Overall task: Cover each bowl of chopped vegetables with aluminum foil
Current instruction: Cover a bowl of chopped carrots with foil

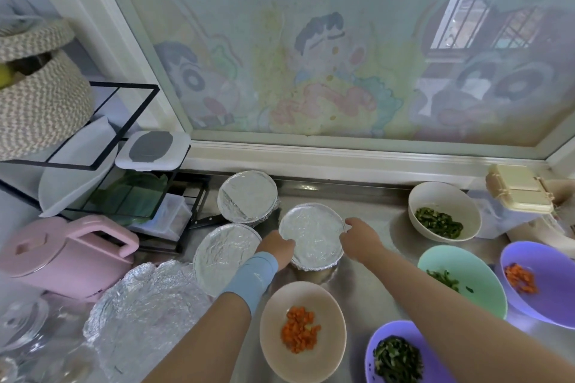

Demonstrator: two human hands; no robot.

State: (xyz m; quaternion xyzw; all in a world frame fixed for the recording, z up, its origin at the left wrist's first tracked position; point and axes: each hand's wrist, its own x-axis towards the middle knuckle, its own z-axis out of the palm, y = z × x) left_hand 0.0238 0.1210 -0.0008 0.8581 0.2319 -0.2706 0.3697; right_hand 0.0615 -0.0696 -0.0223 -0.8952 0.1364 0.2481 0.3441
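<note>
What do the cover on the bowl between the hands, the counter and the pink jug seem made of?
Cover: aluminium foil, shiny and creased, crimped round the rim. Counter: probably stainless steel, grey with soft reflections. Pink jug: likely plastic, matte, smoothly moulded handle and lid.

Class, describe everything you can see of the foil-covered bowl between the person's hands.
The foil-covered bowl is round, standing upright on the steel counter. Crinkled silver foil stretches flat over its top and folds down around the rim, hiding the contents. The left hand grips its left edge, the right hand its right edge.
</note>
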